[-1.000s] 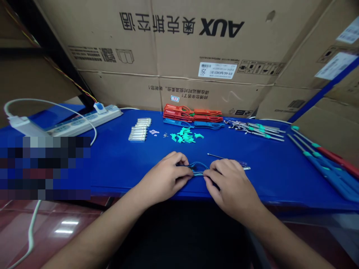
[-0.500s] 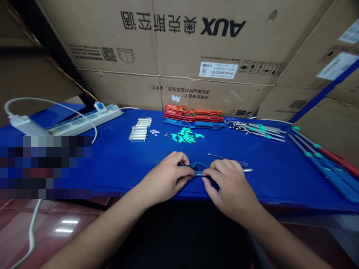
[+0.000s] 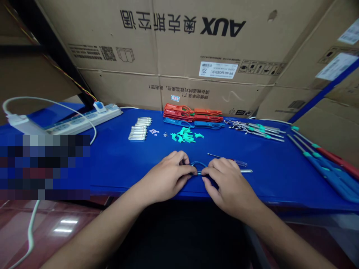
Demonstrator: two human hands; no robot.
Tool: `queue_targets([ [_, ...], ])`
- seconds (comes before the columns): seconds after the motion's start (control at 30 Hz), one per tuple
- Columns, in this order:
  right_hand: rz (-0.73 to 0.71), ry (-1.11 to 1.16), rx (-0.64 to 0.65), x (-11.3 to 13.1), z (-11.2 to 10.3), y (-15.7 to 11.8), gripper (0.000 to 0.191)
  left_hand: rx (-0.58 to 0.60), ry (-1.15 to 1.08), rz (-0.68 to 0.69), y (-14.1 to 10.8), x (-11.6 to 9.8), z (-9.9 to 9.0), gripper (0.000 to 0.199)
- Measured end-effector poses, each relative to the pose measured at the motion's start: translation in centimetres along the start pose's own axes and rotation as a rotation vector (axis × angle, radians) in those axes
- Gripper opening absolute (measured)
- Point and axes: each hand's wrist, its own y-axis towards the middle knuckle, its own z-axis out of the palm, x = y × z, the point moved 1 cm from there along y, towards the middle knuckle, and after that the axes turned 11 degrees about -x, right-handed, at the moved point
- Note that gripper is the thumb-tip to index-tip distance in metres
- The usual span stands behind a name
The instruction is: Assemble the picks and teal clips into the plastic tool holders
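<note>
Between my two hands is a blue long-nosed lighter (image 3: 199, 163), lying low over the table's near side. Its curved loop shows between my fingers, and most of its body is hidden. My left hand (image 3: 166, 177) pinches its left part with thumb and fingers. On the other side, my right hand (image 3: 231, 183) has its fingers closed around the body. A metal tube (image 3: 247, 171) sticks out to the right beyond the right hand. Just behind that hand lies a screwdriver (image 3: 241, 163) with a clear handle, its shaft pointing left.
Green triggers (image 3: 185, 135) lie in a pile, with red casings (image 3: 193, 114) and blue casings (image 3: 179, 122) behind. Clear fuel tanks (image 3: 138, 133) stand left, wired metal rods (image 3: 260, 129) right. Long-nosed lighters (image 3: 325, 164) lie far right; a power strip (image 3: 84, 121) is at left.
My left thumb and fingertips have shifted slightly right along the blue lighter. My right hand keeps nearly the same grip. Everything else on the table stays put.
</note>
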Motion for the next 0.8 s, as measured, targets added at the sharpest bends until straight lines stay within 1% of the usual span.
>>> queue_targets([
  [0.13, 0.001, 0.025, 0.003, 0.2, 0.3, 0.3, 0.011, -0.002, -0.008, 0.007, 0.1, 0.0, -0.1, 0.026],
  [0.27, 0.006, -0.062, 0.028, 0.8, 0.5, 0.5, 0.009, 0.003, -0.015, 0.006, 0.2, 0.0, -0.2, 0.026],
  [0.37, -0.021, -0.120, 0.019, 1.0, 0.6, 0.4, 0.011, -0.010, -0.023, 0.004, 0.1, 0.0, -0.1, 0.024],
  [0.5, 0.008, -0.049, 0.031, 0.7, 0.5, 0.5, 0.010, -0.052, -0.067, -0.042, -0.1, 0.1, 0.0, 0.016],
  [0.6, 0.038, 0.010, 0.055, 0.4, 0.4, 0.9, 0.009, -0.053, -0.070, -0.035, -0.1, 0.2, 0.0, 0.013],
  [0.8, 0.003, 0.001, 0.140, 0.8, 0.2, 2.0, 0.007, -0.042, -0.044, -0.020, -0.2, 0.4, 0.2, 0.012],
])
